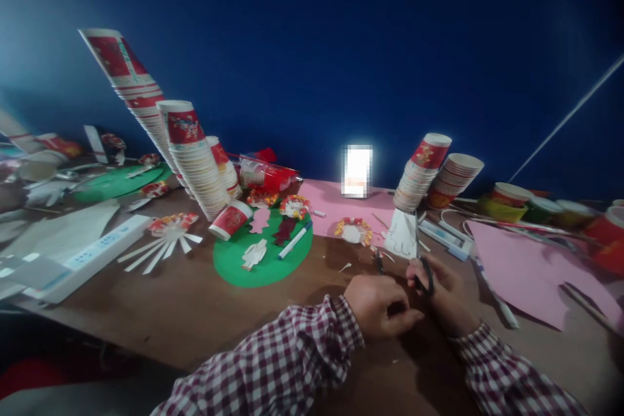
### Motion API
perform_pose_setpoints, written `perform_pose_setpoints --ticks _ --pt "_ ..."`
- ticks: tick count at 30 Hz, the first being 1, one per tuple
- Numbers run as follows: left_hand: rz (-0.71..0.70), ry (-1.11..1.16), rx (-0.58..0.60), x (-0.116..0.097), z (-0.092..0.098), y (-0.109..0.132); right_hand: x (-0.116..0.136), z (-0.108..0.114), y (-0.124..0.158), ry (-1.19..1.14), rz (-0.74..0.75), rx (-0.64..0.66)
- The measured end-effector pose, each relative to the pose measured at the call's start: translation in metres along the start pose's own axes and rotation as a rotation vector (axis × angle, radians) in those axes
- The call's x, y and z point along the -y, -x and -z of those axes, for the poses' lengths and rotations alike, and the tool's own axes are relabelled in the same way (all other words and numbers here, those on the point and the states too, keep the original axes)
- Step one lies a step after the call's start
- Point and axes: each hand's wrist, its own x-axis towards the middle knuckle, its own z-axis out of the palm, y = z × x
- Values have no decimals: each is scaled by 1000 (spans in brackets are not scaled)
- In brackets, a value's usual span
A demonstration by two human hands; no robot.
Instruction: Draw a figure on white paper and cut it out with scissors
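Observation:
My right hand (446, 296) is closed on a pair of scissors (428, 278), whose black handle loop shows at the fingers; the blades are hard to make out. Beside it, my left hand (380, 307) hovers low over the table with its fingers curled in, and whatever it may hold is hidden. Just beyond the right hand lies a white piece of paper (402, 237) with a drawn outline. Small paper scraps (345, 266) are scattered ahead of the left hand.
A green paper circle (263, 270) carries paper cutouts, a marker (295, 240) and a tipped paper cup (231, 220). Tall cup stacks (192, 162) lean at left, shorter stacks (422, 169) at right. Pink paper (521, 273) lies right; a power strip (92, 257) left. A blue wall (312, 52) stands behind.

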Motion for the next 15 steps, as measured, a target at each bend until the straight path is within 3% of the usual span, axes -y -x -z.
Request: perform_pose_setpoints --ticks 8,15 --pt "236 76 -68 -3 8 -4 -10 2 -1 -31 17 37" --pt "536 223 -232 1 12 -10 -10 1 -1 -27 -4 36"
